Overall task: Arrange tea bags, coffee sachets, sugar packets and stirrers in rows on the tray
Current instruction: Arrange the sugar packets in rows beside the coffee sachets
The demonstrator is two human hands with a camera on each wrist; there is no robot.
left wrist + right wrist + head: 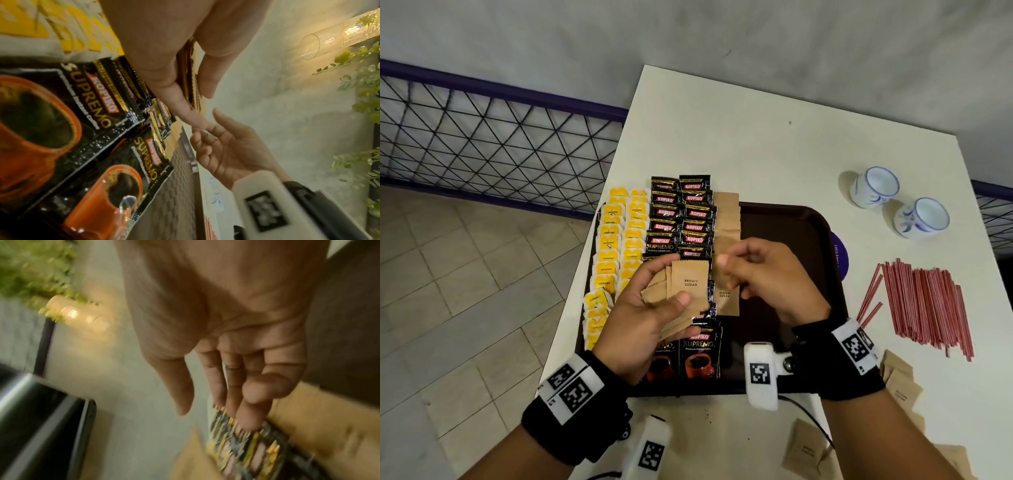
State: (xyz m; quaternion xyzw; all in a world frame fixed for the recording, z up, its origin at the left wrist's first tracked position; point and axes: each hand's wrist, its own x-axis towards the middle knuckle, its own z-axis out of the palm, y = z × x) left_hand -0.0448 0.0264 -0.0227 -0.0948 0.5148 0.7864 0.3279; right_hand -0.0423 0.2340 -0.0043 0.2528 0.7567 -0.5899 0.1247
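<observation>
Glossy black foil coffee sachets (680,219) gleam beside matt brown paper sugar packets (726,219); the dark brown plastic tray (791,219) shows a fine textured chequer; at three o'clock, glazed ceramic cups (875,186).

Both forearms come in from the bottom edge, each with a black wrist strap carrying white marker blocks. Left hand (643,308) is palm up, fingers curled under and thumb pressed on top, pinching a stack. Right hand (763,274) hovers just beside it, fingers loosely bent with nothing in them, a bit motion-blurred in the wrist view.
</observation>
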